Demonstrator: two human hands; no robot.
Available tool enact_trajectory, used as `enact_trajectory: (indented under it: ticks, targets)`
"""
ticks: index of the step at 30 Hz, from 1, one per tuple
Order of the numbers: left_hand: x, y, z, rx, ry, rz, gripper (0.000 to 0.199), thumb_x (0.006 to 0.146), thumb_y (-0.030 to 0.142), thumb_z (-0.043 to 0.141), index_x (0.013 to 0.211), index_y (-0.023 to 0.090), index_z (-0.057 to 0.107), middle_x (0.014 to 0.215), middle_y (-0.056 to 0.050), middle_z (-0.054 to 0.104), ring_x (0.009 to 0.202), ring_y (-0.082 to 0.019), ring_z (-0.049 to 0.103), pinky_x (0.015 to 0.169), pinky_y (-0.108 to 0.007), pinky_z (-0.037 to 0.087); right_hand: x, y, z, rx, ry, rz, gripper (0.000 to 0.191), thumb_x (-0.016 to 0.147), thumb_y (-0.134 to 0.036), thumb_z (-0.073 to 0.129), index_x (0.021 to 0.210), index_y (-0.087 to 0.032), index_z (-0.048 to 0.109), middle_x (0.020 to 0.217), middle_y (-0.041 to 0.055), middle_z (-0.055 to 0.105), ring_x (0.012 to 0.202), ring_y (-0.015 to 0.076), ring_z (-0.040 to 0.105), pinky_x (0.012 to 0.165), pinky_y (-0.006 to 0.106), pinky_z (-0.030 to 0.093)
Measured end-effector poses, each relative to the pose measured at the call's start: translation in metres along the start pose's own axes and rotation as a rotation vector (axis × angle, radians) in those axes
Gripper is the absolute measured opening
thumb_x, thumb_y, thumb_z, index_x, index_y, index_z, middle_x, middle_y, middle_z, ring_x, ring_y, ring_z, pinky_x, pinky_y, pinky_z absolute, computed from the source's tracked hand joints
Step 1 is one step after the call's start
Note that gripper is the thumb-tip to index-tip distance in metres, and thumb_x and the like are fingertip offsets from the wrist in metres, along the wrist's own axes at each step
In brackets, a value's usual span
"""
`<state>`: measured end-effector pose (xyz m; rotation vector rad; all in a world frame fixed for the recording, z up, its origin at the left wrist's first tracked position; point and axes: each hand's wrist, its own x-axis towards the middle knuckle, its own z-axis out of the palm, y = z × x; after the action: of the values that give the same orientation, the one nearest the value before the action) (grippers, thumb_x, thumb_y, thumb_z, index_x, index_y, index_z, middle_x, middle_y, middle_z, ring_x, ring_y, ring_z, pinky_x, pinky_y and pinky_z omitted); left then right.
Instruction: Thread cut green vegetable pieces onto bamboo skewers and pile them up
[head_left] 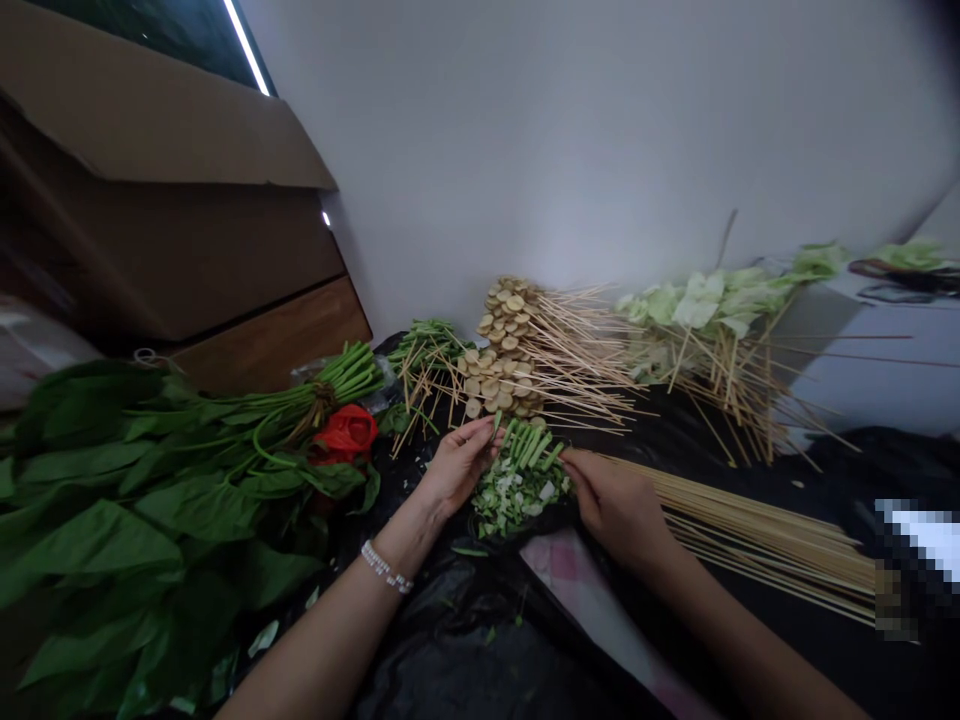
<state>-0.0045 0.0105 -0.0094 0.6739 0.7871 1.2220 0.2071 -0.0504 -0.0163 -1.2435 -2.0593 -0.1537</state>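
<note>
My left hand [457, 468], with a beaded bracelet on the wrist, is closed in a pinch on a small green stem piece [497, 424]. Just right of it lies a heap of chopped greens [514, 500], white and green bits with short cut stems [532, 445] on top. At the right edge of those stems, my right hand [619, 500] has its thumb and fingers pressed together; what they hold is too small to make out. A bundle of bamboo skewers [757, 530] stretches out from behind the right hand.
Large leafy greens [150, 530] with a tied stem bundle fill the left, beside a red plastic bag [345, 432]. Along the wall are skewered green stems [427, 345], skewered pale round slices [499, 375] and skewered lettuce [705, 300]. Black plastic sheeting [450, 640] lies underneath. A cardboard box [165, 240] stands behind.
</note>
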Motion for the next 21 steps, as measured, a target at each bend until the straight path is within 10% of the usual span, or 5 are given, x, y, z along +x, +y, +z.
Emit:
enact_trajectory:
  ticks: [21]
  targets:
    - [0.0020,-0.0026,-0.0021,0.046,0.013,0.028,0.026,0.061,0.016,0.083,0.086,0.011,0.075,0.076,-0.004,0.072,0.065,-0.007,0.062,0.063,-0.015,0.050,-0.0039,0.0019,0.0044,-0.075,-0.065,0.034,0.025,0.092,-0.019,0.042,0.102,-0.021,0.064,0.093,0.0058,0.072,0.078,0.0170,0.067,0.073,0.027,0.050]
